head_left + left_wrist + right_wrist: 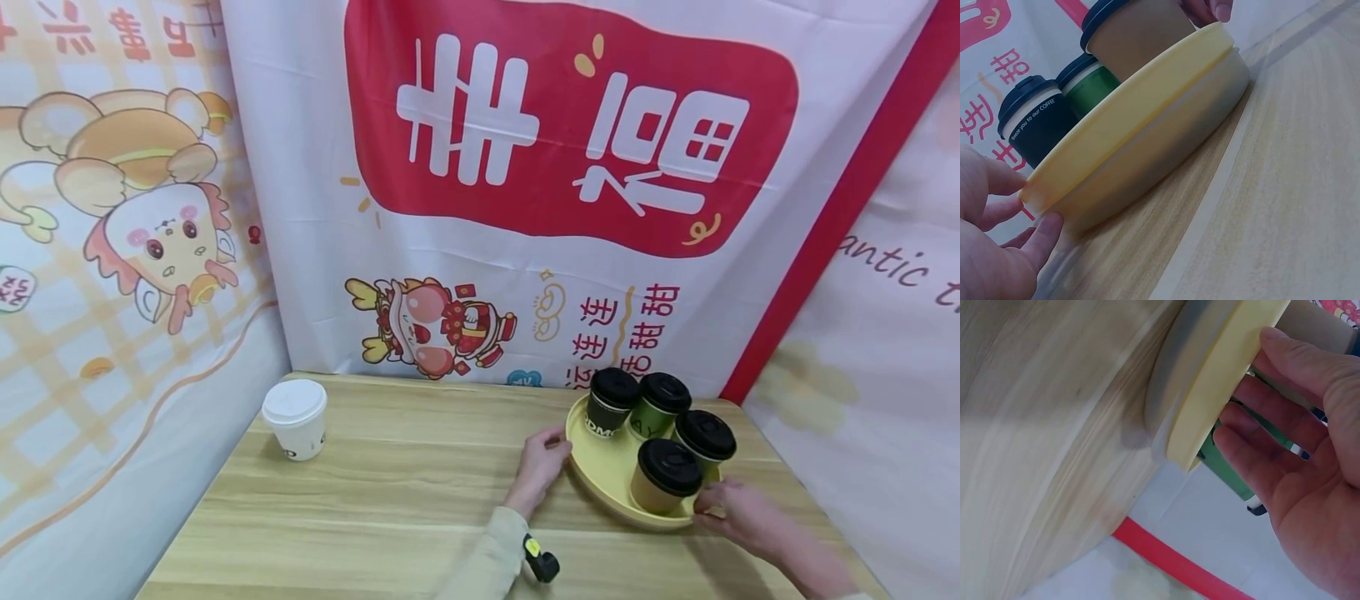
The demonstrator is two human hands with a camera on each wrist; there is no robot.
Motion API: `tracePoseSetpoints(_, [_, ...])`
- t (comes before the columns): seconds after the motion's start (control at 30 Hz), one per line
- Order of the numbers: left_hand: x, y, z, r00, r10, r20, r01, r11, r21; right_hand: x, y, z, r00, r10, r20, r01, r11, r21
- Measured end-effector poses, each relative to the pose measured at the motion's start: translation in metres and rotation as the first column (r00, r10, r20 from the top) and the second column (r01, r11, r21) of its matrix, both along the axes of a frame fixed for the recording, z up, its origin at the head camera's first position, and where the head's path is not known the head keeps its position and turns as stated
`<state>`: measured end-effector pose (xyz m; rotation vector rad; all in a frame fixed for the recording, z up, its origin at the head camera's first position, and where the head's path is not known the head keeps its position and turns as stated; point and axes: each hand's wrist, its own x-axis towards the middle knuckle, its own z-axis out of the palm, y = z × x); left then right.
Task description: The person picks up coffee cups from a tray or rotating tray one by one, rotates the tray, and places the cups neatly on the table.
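A round yellow tray [600, 471] is at the right of the wooden table, its side in two layers in the left wrist view. On it stand several lidded paper coffee cups: a black one [602, 417], a green one [647, 418], a tan one [654, 492], and another [705, 437] at the right, partly hidden. My left hand [542, 468] pinches the tray's left edge; its thumb [1047, 234] lies against the side. At the near right edge, my right hand [738, 512] grips the rim, with the thumb [1285, 347] on top and fingers beside the cups.
A white lidded paper cup [296, 425] stands at the table's far left. Printed cloth [315, 250] hangs behind and along both sides of the wooden table [390, 500]. A black band with a yellow piece [532, 547] is on the left wrist.
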<state>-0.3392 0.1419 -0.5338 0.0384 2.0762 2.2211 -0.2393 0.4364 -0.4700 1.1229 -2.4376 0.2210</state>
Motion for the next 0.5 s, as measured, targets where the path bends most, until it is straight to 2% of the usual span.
tracePoseSetpoints(0.3, [0.002,0.000,0.001,1.000,0.000,-0.022,0.000,1.000,0.004,0.005,-0.021,0.005,0.998,-0.029,0.055,0.028,0.999,0.028])
tracePoseSetpoints(0.5, [0.001,0.000,0.001,1.000,-0.002,-0.017,0.003,1.000,0.015,0.007,-0.036,0.007,0.997,-0.068,0.043,0.067,0.997,0.034])
